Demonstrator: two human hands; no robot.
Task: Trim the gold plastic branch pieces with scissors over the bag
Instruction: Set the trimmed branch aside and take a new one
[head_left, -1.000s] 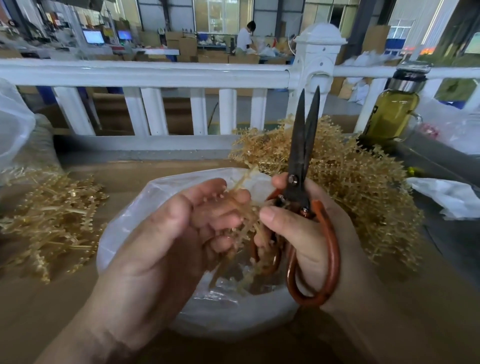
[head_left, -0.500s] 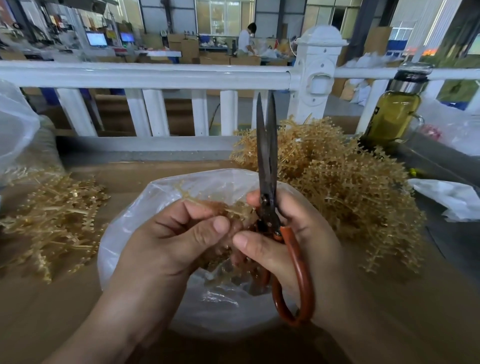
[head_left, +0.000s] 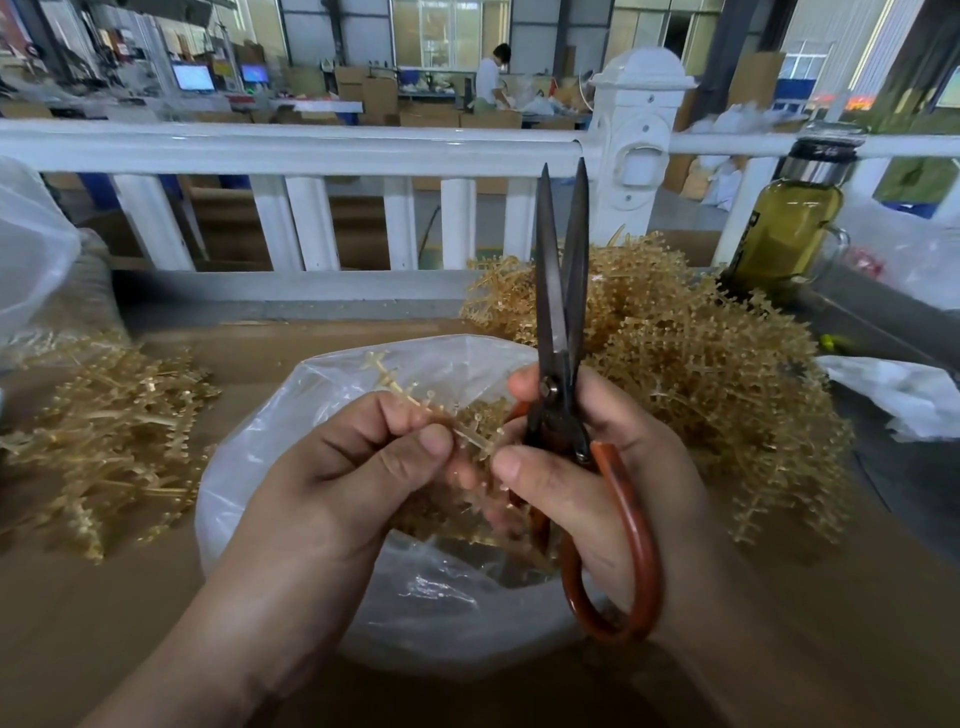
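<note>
My left hand is at the lower left, fingers curled, and its thumb and forefinger pinch a gold branch piece. My right hand is just beside it and grips the scissors upright, thumb pointing toward the left hand.

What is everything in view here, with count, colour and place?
bag: one, clear, centre, gold pieces inside
scissors: one, dark blades, red-brown handles, upright
branch piece: one, gold, over the bag
large branch pile: one, gold, right of the bag
small branch pile: one, gold, left of the bag
bottle: one, yellow-green, far right
railing: one, white, behind
table: one, brown, underneath
left hand: one, pinches branch piece
right hand: one, grips scissors
</note>
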